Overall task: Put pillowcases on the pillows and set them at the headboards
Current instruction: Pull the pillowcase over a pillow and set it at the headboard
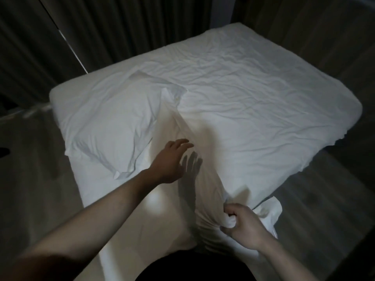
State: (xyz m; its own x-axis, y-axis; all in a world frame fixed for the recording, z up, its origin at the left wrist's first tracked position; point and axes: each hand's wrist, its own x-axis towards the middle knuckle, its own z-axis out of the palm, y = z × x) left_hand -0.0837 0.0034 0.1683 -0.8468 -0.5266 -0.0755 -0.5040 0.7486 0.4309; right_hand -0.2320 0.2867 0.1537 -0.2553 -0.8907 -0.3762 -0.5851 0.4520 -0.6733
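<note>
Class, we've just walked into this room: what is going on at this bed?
A person is making up a bed. The right hand has a closed grip on bunched white fabric of a pillow in front of them, while the open left hand reaches over it. A second pillow lies to the left.

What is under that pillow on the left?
The pillow lies on the bed's white sheet, which shows all around it. Whatever is directly beneath is covered. The left hand hovers open beside it; the right hand grips white cloth.
</note>
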